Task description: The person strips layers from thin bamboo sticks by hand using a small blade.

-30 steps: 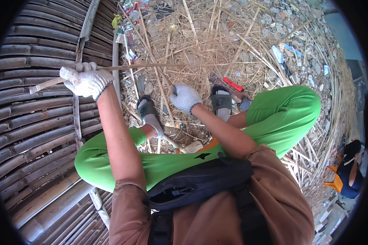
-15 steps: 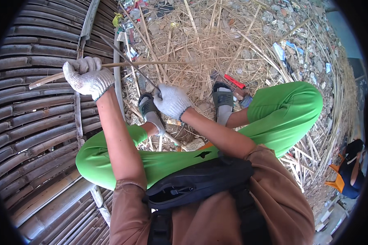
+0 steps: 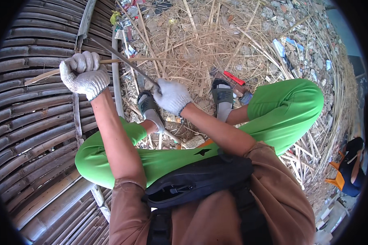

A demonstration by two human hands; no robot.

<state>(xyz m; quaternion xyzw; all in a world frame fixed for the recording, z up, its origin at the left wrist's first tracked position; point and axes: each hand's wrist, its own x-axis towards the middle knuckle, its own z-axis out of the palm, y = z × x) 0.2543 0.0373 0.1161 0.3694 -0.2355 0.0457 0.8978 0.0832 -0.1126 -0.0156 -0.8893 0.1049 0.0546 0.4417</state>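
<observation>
My left hand (image 3: 86,75), in a whitish knit glove, is closed around a thin bamboo strip (image 3: 43,76). The strip's pale end sticks out on the left, and its narrower length runs right over the straw. My right hand (image 3: 173,96), gloved the same way, grips a long dark-bladed knife (image 3: 139,71); its handle is hidden in the fist. From that hand the blade slants up and left and crosses the strip a little right of my left hand. Whether blade and strip touch, I cannot tell.
A wall or platform of bamboo slats (image 3: 32,118) fills the left side. Straw and bamboo shavings (image 3: 204,49) litter the rubble around my sandalled feet. A red-handled tool (image 3: 234,78) lies beyond my right foot. An orange and dark object (image 3: 339,177) sits at far right.
My left hand and the bamboo strip have shifted slightly left and up. The knife has turned a little, so more of its blade's side shows. My right hand has barely moved.
</observation>
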